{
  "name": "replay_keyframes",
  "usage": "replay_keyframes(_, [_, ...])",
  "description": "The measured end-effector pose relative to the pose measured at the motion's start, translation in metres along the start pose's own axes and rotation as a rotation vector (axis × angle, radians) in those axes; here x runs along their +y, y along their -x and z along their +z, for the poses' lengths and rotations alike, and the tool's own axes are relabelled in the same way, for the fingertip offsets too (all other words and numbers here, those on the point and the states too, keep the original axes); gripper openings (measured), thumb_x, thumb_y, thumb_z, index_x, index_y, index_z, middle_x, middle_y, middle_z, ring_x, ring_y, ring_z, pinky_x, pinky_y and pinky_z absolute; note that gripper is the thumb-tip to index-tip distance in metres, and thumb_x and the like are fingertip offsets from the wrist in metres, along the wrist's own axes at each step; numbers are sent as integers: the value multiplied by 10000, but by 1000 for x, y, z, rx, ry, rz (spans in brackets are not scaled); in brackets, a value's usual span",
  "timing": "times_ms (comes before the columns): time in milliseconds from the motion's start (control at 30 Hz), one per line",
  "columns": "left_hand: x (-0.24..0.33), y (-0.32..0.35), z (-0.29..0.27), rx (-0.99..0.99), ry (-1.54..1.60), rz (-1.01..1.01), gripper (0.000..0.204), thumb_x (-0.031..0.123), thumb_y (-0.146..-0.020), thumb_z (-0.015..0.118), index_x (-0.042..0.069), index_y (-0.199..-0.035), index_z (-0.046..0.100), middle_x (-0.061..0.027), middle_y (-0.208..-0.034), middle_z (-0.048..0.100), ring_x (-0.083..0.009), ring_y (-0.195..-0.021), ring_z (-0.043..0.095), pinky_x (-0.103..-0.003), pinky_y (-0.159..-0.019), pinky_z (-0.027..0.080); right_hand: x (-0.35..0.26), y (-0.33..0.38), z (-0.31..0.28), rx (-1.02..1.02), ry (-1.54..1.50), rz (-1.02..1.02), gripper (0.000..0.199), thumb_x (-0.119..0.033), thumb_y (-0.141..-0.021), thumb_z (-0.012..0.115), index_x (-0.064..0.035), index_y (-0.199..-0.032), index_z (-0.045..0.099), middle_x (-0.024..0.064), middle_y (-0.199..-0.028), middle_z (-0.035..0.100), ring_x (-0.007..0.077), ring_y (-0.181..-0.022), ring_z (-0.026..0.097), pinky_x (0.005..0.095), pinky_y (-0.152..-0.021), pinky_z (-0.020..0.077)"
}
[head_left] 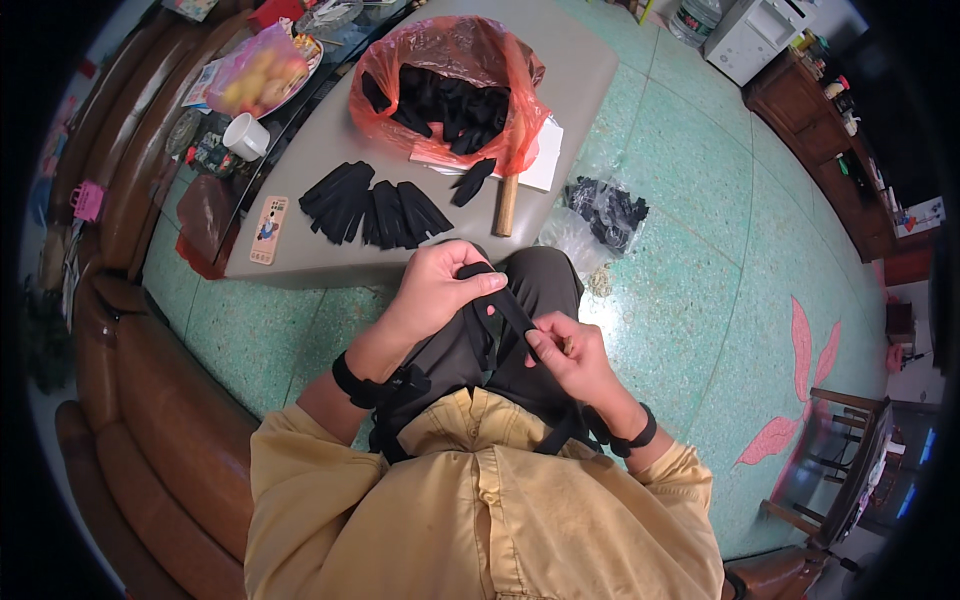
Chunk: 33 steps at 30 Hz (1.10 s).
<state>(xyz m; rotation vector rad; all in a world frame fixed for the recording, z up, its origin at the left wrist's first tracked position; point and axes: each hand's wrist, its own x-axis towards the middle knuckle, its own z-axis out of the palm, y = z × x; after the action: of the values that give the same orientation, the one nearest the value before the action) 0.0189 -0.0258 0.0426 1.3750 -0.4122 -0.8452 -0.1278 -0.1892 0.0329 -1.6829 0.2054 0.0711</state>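
Note:
A black fabric strip (pixel 514 314) is stretched on a slant between my two hands, above my lap. My left hand (pixel 432 288) pinches its upper end with thumb and fingers. Lower and to the right, my right hand (pixel 578 358) grips the other end. Beyond them on the grey padded surface lie several black strips (pixel 338 200), fanned out in overlapping groups. Behind these stands an open red plastic bag (pixel 452 45) filled with more black pieces (pixel 465 105). One loose black piece (pixel 474 182) rests in front of the bag, beside a wooden handle (pixel 507 208).
A phone in a patterned case (pixel 267 230) lies at the surface's left corner. On the left stand a white mug (pixel 246 137) and a bag of fruit (pixel 262 80). A clear plastic bag with black scraps (pixel 608 212) sits on the green floor. A brown sofa (pixel 185 410) runs along the left.

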Motion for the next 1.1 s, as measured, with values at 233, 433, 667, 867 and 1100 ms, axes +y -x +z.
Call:
replay_keyframes(233, [3, 9, 3, -47, 293, -300, 210, 154, -939, 475, -33, -980, 562, -114, -870, 642, -189, -792, 646, -294, -720, 531, 12, -1, -3, 110, -282, 81, 110, -97, -880, 580, 7, -847, 560, 29, -684, 600, 51, -646, 545, 212, -577, 424])
replay_keyframes(433, [-10, 14, 13, -114, 107, -232, 172, 150, -943, 459, 5, -998, 534, -74, -846, 621, -162, -735, 631, -274, -679, 526, -3, -27, -8, 112, 99, -89, 148, -112, -848, 632, 2, -843, 537, -42, -650, 490, 20, -611, 430, 190, -538, 348])
replay_keyframes(667, [-12, 17, 17, -159, 342, -337, 148, 107, -911, 427, 12, -976, 520, -78, -812, 588, -158, -677, 595, -285, -585, 482, 2, -36, -8, 87, -272, 39, 163, -94, -804, 678, -28, -826, 531, -70, -694, 445, 13, -608, 372, 190, -517, 306])
replay_keyframes(867, [-12, 18, 16, -209, 384, -389, 138, 118, -909, 459, 7, -937, 538, -73, -771, 581, -134, -625, 559, -248, -552, 436, -9, -39, -12, 30, -110, 48, 314, -152, -788, 714, -55, -677, 437, -73, -623, 342, 39, -594, 312, 225, -496, 272])
replay_keyframes(1100, [-19, 20, 17, -247, 229, -280, 101, 50, -888, 458, -1, -928, 534, -56, -785, 562, -118, -693, 551, -253, -596, 445, -9, -39, -5, -33, -239, 48, 332, -120, -789, 710, -57, -652, 415, -68, -615, 339, 45, -592, 314, 238, -497, 278])
